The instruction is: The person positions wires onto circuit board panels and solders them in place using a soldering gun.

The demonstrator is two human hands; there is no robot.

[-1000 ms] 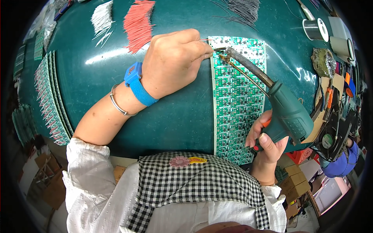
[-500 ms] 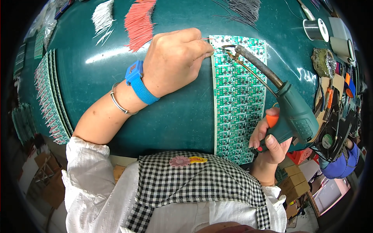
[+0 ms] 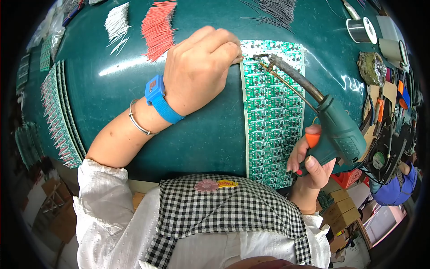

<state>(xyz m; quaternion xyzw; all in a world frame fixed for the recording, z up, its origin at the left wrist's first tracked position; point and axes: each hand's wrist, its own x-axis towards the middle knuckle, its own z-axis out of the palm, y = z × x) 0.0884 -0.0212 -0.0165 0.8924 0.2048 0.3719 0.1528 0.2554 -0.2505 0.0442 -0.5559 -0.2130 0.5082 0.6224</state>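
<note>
A long green circuit board panel (image 3: 274,116) with rows of repeated small boards lies in front of me. My left hand (image 3: 201,67) is closed in a pinch at the panel's upper left edge, around a thin red wire that the fingers mostly hide. A blue strap is on that wrist. My right hand (image 3: 316,159) grips a green soldering gun (image 3: 338,130) with an orange trigger, at the panel's right side. The gun's dark tip (image 3: 260,56) is over the panel's upper left part, close to my left fingertips. A thin metal feed tube runs beneath the barrel.
Bundles of white wires (image 3: 117,24), red wires (image 3: 157,31) and black wires (image 3: 277,11) lie at the back. Wired panels (image 3: 62,112) stand at left. A solder spool (image 3: 361,30), a lump-like block (image 3: 372,69) and cluttered tools (image 3: 380,107) sit at right, near another person's blue sleeve (image 3: 394,188).
My left hand has moved slightly left, and the red wire end seen above its fingers no longer shows there. The soldering gun's tip has shifted a little left.
</note>
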